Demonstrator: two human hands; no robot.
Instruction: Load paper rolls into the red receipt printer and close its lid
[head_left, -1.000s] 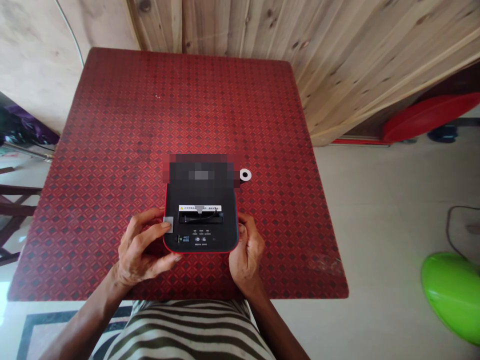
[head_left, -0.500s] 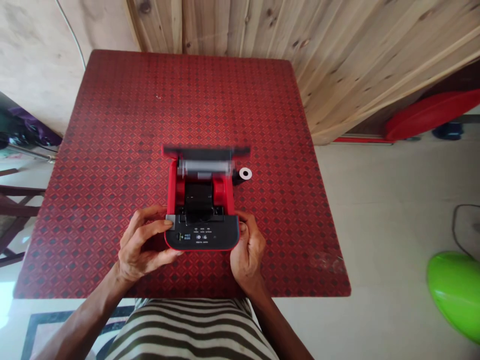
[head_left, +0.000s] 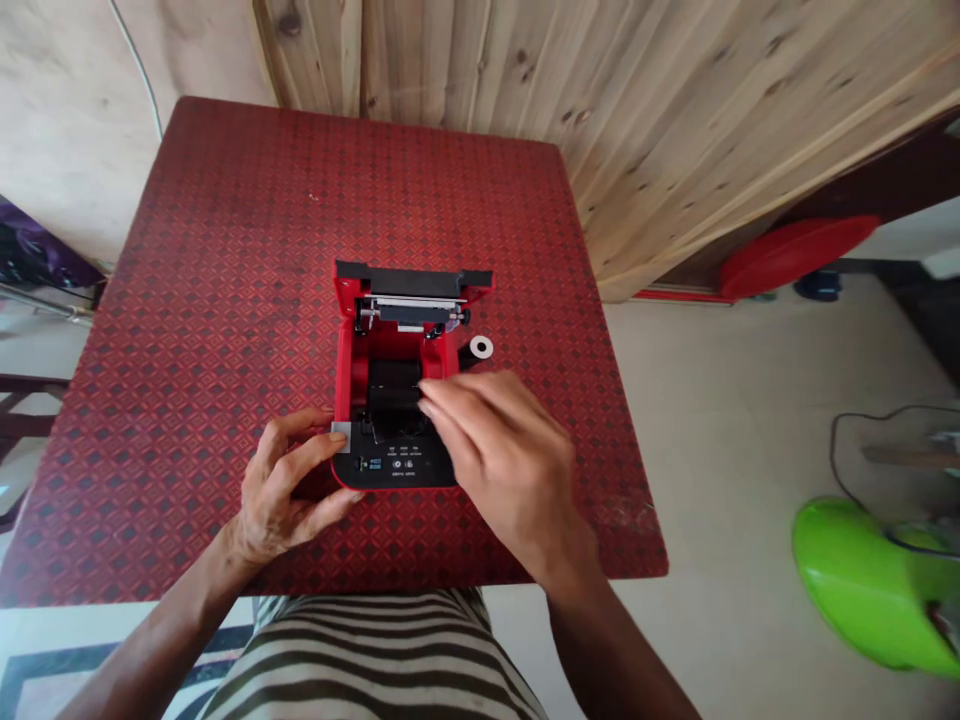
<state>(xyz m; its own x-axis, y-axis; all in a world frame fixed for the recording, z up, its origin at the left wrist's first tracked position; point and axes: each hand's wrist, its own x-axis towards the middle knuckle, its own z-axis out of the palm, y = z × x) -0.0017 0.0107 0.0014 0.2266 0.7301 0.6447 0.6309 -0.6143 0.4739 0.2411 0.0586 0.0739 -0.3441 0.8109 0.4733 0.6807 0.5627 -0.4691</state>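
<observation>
left grip (head_left: 281,485) clenches grey tab (head_left: 341,436) on open receipt printer (head_left: 397,335); right grip (head_left: 510,465) spread open, just above black insert (head_left: 388,382) inside printer.

Counted in view were one left hand (head_left: 285,485), one right hand (head_left: 506,465), one open thermal printer (head_left: 397,470), one grey tag (head_left: 341,435), one black spool with a white core (head_left: 481,347), one desk (head_left: 225,200), one striped shirt (head_left: 367,660), one red plastic object (head_left: 795,255) and one green plastic object (head_left: 855,580).

Wood-plank wall (head_left: 450,120) behind red-patterned table (head_left: 187,200); pale floor (head_left: 712,400), seemingly concrete.
</observation>
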